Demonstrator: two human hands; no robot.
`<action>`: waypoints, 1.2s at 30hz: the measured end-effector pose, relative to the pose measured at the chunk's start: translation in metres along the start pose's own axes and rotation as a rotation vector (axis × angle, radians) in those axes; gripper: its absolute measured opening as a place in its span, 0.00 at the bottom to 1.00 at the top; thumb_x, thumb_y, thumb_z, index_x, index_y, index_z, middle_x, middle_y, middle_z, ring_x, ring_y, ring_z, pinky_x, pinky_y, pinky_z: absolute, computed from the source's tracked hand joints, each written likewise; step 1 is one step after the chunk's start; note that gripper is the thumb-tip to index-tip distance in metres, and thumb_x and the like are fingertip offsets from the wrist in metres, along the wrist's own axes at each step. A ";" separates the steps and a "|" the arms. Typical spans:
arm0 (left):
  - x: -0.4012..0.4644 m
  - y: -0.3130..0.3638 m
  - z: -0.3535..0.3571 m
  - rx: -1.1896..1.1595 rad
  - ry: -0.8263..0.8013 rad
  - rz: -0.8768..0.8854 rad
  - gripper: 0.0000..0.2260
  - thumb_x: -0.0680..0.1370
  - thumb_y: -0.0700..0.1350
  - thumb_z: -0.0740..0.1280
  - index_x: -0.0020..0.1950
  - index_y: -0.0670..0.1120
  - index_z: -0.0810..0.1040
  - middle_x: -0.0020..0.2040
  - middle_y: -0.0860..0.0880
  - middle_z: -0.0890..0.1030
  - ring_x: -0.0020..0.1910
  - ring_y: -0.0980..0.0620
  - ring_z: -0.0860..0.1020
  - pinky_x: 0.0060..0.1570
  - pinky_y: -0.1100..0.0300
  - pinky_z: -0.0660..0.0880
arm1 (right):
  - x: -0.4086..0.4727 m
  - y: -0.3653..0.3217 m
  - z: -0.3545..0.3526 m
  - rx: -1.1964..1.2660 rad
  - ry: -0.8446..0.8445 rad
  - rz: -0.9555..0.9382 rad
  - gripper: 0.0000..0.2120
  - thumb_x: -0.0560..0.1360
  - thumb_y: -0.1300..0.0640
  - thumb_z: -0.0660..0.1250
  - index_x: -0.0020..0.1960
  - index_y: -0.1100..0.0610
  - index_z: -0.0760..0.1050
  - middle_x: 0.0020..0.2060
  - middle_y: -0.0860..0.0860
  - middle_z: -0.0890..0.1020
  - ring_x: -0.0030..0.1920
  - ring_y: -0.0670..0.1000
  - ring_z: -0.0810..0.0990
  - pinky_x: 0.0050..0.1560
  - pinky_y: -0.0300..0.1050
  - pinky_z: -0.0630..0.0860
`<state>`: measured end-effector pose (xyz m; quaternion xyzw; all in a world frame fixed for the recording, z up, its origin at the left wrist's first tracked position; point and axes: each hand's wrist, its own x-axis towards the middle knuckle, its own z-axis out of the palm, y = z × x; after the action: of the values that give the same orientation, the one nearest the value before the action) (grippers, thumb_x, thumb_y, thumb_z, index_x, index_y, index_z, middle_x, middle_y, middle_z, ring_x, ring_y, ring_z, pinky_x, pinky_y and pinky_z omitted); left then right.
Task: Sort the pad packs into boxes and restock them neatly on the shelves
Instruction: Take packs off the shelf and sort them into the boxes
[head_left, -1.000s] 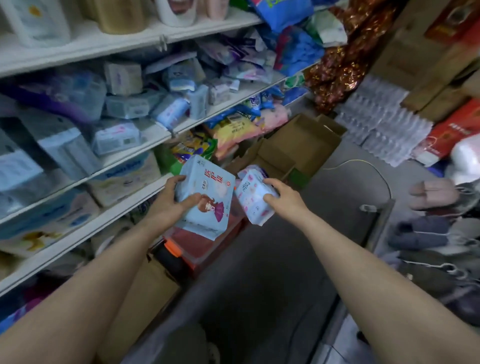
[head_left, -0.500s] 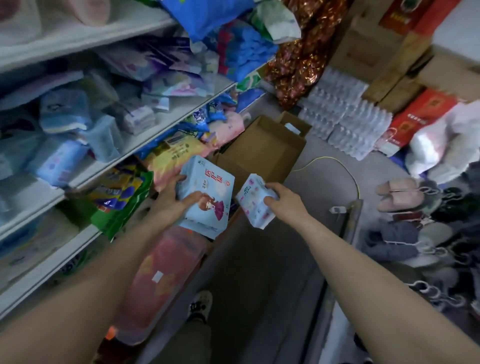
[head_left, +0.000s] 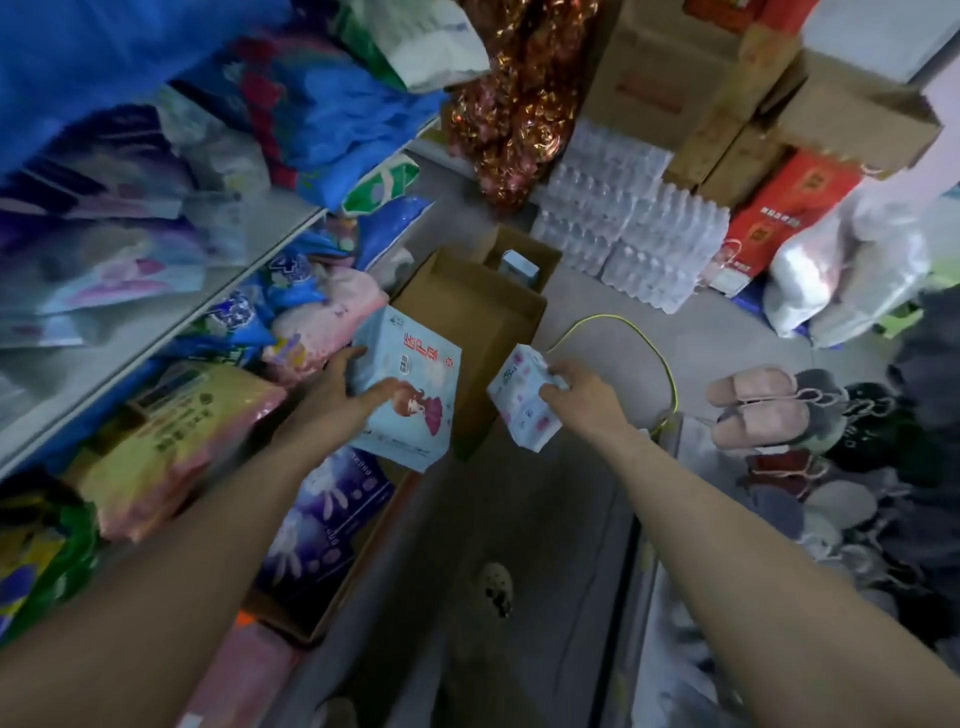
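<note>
Over the open cardboard box on the floor now, not the shelf as a second ago, my left hand grips the big blue pack, my right hand pinches the small pack; boxing comes next, I judge

- large pad pack, in left hand: smooth plastic film, light sheen
- small pad pack, just right of it: same soft film, crinkled
- open box behind the large pack: matt brown cardboard
- bottle packs beyond the box: clear glossy shrink-wrap
- slippers right of the box: fuzzy cloth
- floor: matt grey, rough
</note>
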<state>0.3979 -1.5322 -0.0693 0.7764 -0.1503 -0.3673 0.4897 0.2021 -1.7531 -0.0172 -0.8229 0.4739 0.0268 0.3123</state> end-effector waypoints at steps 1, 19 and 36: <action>0.017 0.004 0.009 0.016 0.020 -0.010 0.35 0.62 0.71 0.72 0.65 0.68 0.63 0.61 0.52 0.76 0.51 0.48 0.81 0.50 0.43 0.80 | 0.023 0.003 -0.005 -0.012 -0.013 -0.003 0.20 0.80 0.51 0.60 0.70 0.54 0.69 0.61 0.55 0.79 0.57 0.56 0.80 0.50 0.45 0.77; 0.256 0.055 0.086 0.001 0.206 -0.229 0.28 0.75 0.55 0.71 0.72 0.58 0.64 0.66 0.50 0.72 0.57 0.47 0.76 0.56 0.51 0.75 | 0.357 -0.022 -0.005 -0.323 -0.392 -0.081 0.15 0.81 0.57 0.55 0.60 0.60 0.76 0.54 0.58 0.81 0.54 0.58 0.80 0.54 0.52 0.79; 0.518 0.185 0.196 0.093 0.019 -0.066 0.23 0.65 0.60 0.77 0.59 0.61 0.78 0.64 0.52 0.73 0.59 0.54 0.76 0.57 0.56 0.76 | 0.621 -0.019 -0.062 0.072 -0.526 0.068 0.23 0.82 0.41 0.53 0.70 0.53 0.68 0.60 0.56 0.76 0.61 0.59 0.76 0.63 0.59 0.74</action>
<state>0.6354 -2.0547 -0.1762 0.8063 -0.1367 -0.3684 0.4420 0.5432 -2.2543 -0.1689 -0.7596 0.4044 0.2335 0.4527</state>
